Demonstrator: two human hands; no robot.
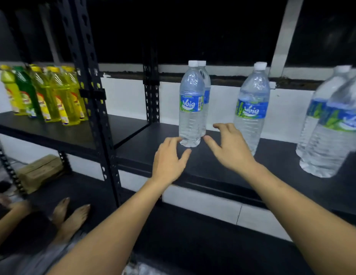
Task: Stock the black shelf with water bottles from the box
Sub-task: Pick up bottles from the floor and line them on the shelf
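Observation:
A clear water bottle (191, 104) with a blue label stands upright on the black shelf (222, 159), with a second bottle (206, 82) right behind it. My left hand (169, 159) hovers just left of its base, fingers relaxed, holding nothing. My right hand (230, 147) is spread just right of the base, also holding nothing. Another bottle (252, 108) stands to the right, and two more bottles (330, 126) stand at the far right. The box is not in view.
Several yellow and green liquid bottles (44, 94) line the neighbouring shelf at left, behind a black perforated upright (91, 92). A cardboard box (40, 171) lies on the lower level at left. Another person's bare feet (70, 217) are at lower left.

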